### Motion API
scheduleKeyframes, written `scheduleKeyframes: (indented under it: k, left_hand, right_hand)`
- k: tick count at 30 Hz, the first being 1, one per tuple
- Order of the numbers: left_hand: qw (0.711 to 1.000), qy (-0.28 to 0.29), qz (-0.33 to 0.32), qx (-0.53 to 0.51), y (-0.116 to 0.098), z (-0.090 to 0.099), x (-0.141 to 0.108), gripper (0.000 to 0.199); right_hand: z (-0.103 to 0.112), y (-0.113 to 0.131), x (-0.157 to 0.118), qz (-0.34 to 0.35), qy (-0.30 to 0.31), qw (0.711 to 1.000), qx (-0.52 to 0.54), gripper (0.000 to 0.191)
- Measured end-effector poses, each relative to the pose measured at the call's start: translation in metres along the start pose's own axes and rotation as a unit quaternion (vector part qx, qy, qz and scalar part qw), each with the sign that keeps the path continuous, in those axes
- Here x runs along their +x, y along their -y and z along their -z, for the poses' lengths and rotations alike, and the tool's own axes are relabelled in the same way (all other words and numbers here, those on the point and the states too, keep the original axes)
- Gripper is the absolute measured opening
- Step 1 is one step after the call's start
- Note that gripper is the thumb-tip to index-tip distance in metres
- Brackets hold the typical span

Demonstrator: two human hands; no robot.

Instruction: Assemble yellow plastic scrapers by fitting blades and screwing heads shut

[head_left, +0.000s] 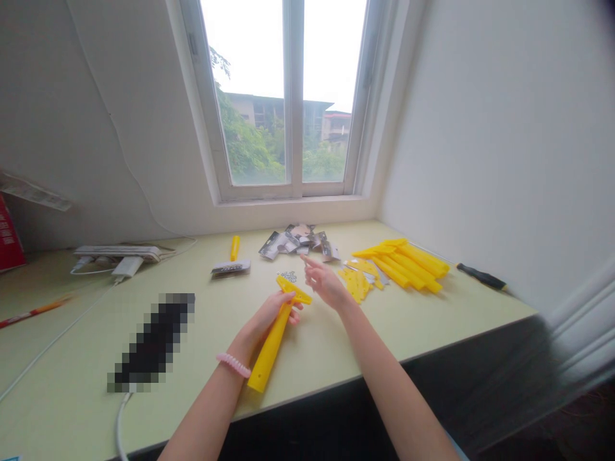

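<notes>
And there's the left hand (269, 318), grip closed around a glossy yellow plastic handle (269, 351), its flat crosspiece jutting past the fingers, low at centre over the smooth pale-green bench (331, 349). The right hand (327, 286) hangs open, fingers spread, just beside a little heap of small silver metal parts (288, 276), long yellow plastic bars (403, 266) piled off to the right!

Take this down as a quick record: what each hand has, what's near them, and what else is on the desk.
Left hand: holding yellow handle
Right hand: open, empty, nearest small metal parts
Nearby: yellow pieces pile; foil packets
Further off: screwdriver; power strip
Surface: desk beneath window
</notes>
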State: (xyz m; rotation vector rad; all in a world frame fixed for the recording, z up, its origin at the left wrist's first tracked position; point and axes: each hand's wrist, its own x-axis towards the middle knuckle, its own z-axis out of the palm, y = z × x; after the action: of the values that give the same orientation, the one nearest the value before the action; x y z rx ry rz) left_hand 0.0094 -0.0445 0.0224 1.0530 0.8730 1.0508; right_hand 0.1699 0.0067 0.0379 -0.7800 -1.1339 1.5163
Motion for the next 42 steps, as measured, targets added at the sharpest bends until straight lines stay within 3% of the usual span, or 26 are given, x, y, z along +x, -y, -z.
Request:
scheduleKeyframes:
  k: [3, 9, 20, 28, 34, 42]
  left_hand:
    - [0.998, 0.038, -0.001, 0.048, 0.001, 0.000, 0.001, 0.024]
    - [0.999, 0.039, 0.016, 0.032, 0.009, 0.004, 0.013, 0.023]
    - [0.997, 0.051, -0.003, 0.055, 0.010, 0.006, 0.016, 0.027]
    - [0.997, 0.057, -0.014, 0.055, 0.010, 0.005, 0.015, 0.028]
    - [0.998, -0.007, 0.004, 0.055, 0.008, 0.003, 0.016, 0.032]
    - [0.994, -0.091, -0.041, 0.039, 0.008, 0.005, 0.017, 0.022]
  right_hand:
    - [-0.002, -0.001, -0.004, 0.009, 0.033, 0.998, -0.056, 0.041]
    - [-0.008, -0.005, -0.006, 0.046, -0.026, 0.982, -0.179, 0.017]
    - [-0.014, -0.001, -0.012, -0.031, 0.008, 0.981, -0.190, 0.018]
    - [-0.013, 0.000, -0.013, -0.035, 0.037, 0.973, -0.227, 0.018]
    - [-0.017, -0.002, -0.012, -0.019, 0.034, 0.961, -0.273, 0.018]
    - [-0.016, -0.010, -0.009, -0.015, 0.062, 0.964, -0.257, 0.020]
